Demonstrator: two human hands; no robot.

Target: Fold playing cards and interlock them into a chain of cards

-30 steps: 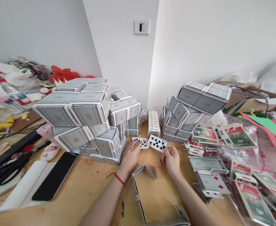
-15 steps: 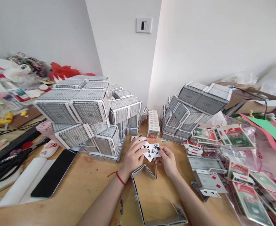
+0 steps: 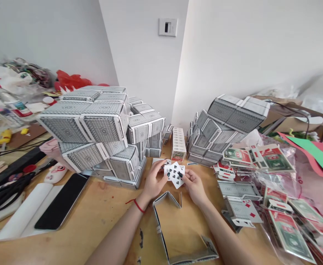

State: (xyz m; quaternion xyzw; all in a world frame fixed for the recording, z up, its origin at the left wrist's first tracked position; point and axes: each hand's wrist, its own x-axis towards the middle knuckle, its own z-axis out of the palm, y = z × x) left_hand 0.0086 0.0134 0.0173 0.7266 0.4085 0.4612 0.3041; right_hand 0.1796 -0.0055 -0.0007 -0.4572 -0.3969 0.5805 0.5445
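Two overlapping playing cards (image 3: 175, 175), black pips facing up, are held at an angle to each other above the table. My left hand (image 3: 153, 182) pinches the left card, its thumb on the card's face. My right hand (image 3: 195, 186) grips the right side of the cards, thumb on top and fingers curled beneath. Another card (image 3: 166, 162) shows partly behind my left fingers. Below the hands lies an open frame of folded cards (image 3: 161, 224), between my forearms.
Stacked blocks made of grey-backed cards stand at left (image 3: 95, 127) and right (image 3: 219, 129). A clear pack of cards (image 3: 179, 143) sits between them. To the left lie a black phone (image 3: 62, 202) and scissors (image 3: 9, 191). Card boxes (image 3: 291, 232) and folded cards (image 3: 242, 209) lie right.
My left hand has drawn back from over the cards, its thumb now at the left card's edge, so more of the faces shows. The right hand keeps its grip.
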